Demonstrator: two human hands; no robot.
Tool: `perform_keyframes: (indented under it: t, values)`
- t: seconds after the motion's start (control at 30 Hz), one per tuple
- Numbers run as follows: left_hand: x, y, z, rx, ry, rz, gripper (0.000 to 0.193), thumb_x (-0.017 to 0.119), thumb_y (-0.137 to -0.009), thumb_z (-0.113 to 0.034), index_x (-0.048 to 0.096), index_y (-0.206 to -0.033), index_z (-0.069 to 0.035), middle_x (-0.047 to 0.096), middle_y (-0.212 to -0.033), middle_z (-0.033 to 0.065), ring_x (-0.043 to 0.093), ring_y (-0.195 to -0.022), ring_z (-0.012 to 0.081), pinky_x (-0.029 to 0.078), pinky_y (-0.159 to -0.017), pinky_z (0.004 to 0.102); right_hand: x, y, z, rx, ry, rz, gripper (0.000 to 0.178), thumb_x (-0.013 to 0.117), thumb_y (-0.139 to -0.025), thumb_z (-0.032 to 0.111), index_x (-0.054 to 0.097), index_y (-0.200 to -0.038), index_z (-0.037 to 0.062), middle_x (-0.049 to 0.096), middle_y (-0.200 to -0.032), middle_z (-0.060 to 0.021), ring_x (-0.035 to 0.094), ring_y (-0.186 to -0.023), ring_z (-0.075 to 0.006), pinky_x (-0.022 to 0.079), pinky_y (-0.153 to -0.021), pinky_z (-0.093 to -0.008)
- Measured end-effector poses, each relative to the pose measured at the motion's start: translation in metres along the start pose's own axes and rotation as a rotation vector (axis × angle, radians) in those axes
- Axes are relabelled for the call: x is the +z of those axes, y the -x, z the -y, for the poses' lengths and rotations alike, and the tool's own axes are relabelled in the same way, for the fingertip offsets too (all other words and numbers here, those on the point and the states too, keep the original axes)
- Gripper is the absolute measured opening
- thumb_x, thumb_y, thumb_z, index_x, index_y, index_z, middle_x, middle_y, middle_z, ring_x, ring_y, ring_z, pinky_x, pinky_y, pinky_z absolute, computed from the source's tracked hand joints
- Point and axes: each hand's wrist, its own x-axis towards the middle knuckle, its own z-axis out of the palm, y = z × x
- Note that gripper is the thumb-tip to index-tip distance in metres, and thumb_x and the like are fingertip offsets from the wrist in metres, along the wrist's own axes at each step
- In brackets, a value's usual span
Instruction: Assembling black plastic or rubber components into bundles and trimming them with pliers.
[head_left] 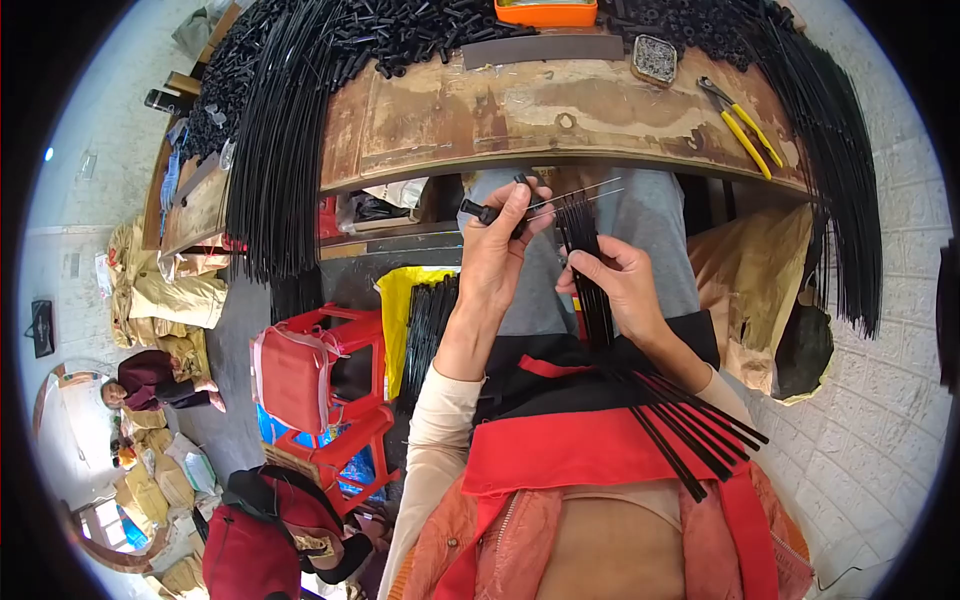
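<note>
My left hand (500,225) is closed on a few short black cylindrical pieces (482,211) with flared ends, which poke out between thumb and fingers. Thin bare metal wires (595,190) stretch rightward from beside that hand, over the upper tips of a bundle. That bundle of long slim black rods (590,290) is gripped by my right hand (618,285), thumb on top. More black rods (690,430) fan out below my right forearm across a red and black apron (600,440). How the wires meet the black pieces is hidden by my fingers.
A worn wooden bench (430,130) spans the front. On it lie heaped black tubes (420,30), a small tin (654,60) and yellow-handled pliers (745,130). Long black rods (275,150) hang over its edge. Red stools (300,370) stand left; other people (270,530) sit nearby.
</note>
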Motion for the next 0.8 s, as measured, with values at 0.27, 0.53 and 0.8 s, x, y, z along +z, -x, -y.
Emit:
perform_keyframes:
  t: [0.27, 0.53, 0.8]
  values:
    - [0.002, -0.002, 0.001, 0.039, -0.019, 0.015, 0.024, 0.071, -0.088, -0.02, 0.065, -0.104, -0.004, 0.065, -0.1, 0.007, 0.064, -0.09, 0.0154, 0.055, -0.08, 0.0293, -0.002, -0.001, 0.001, 0.004, 0.024, 0.002, 0.018, 0.065, -0.092, 0.015, 0.064, -0.099, -0.0009, 0.068, -0.078, -0.0091, 0.067, -0.071, -0.0157, 0.055, -0.067, -0.0262]
    - [0.016, 0.003, -0.002, 0.035, 0.0, 0.046, 0.031, 0.065, -0.092, -0.017, 0.06, -0.118, -0.003, 0.066, -0.102, 0.009, 0.065, -0.09, 0.0176, 0.056, -0.08, 0.0316, -0.002, 0.0, -0.001, -0.005, 0.014, 0.009, 0.016, 0.064, -0.092, 0.014, 0.063, -0.099, -0.0003, 0.068, -0.078, -0.0085, 0.067, -0.071, -0.0153, 0.056, -0.068, -0.0263]
    - [0.013, 0.0, 0.003, 0.071, 0.047, 0.073, 0.039, 0.065, -0.092, -0.013, 0.054, -0.128, -0.004, 0.066, -0.102, 0.0116, 0.066, -0.091, 0.0191, 0.058, -0.08, 0.0326, -0.004, -0.001, -0.002, -0.01, 0.009, 0.007, 0.015, 0.064, -0.092, 0.014, 0.063, -0.099, -0.0002, 0.067, -0.078, -0.0082, 0.067, -0.071, -0.0153, 0.056, -0.067, -0.0265]
